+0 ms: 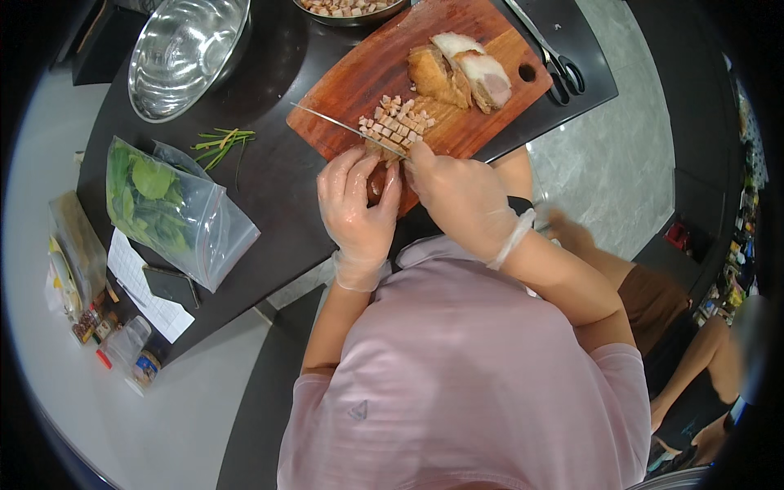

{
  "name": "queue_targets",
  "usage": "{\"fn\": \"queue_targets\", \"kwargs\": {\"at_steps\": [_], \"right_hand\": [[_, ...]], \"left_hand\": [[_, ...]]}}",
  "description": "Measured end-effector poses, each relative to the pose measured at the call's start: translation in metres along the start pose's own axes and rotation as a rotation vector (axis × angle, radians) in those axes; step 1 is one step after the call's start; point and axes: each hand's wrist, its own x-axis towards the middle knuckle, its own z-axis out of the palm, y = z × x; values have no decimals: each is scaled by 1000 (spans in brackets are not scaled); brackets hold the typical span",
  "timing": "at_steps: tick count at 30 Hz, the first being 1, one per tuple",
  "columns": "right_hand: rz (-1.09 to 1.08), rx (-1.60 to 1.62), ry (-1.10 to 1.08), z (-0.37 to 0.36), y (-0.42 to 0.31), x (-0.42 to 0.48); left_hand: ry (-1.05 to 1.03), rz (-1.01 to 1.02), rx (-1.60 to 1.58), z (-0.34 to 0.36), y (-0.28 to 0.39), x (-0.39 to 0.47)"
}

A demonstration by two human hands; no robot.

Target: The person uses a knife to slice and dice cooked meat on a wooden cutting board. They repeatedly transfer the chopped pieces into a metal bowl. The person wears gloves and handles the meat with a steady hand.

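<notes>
My right hand [459, 196], in a clear plastic glove, is closed on the handle end of a knife [343, 127]. Its blade points to the upper left, over the near part of a wooden cutting board [343, 79]. Beside the blade, my gloved left hand [358, 196] has its fingertips down on a piece of meat, mostly hidden under the fingers. Diced meat [398, 125] lies just past the blade. Farther up the board rest a browned chunk of meat [435, 76] and pale, thick pieces [484, 76] with a pinkish cut face.
A steel bowl [187, 58] stands at upper left, near a metal dish [355, 18] of diced meat. Scissors [560, 73] lie beyond the board. At left are green stalks [223, 146], a zip bag of leaves [165, 202] and a phone [171, 286]. Another person's leg [588, 245] shows at right.
</notes>
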Motion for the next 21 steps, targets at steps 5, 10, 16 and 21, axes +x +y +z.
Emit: {"fn": "queue_targets", "kwargs": {"at_steps": [5,10,16,21], "right_hand": [[-21,75,26,-8,9,1],[-59,-63,8,-23,1,-14],[-37,-49,-3,-1,1,-11],[-27,41,-26,0,2,13]], "left_hand": [[27,-51,-71,-1,4,2],[27,-45,-49,-4,2,-3],[11,19,-24,-4,-4,-2],[-28,-18,-63,-9,-2,1]]}}
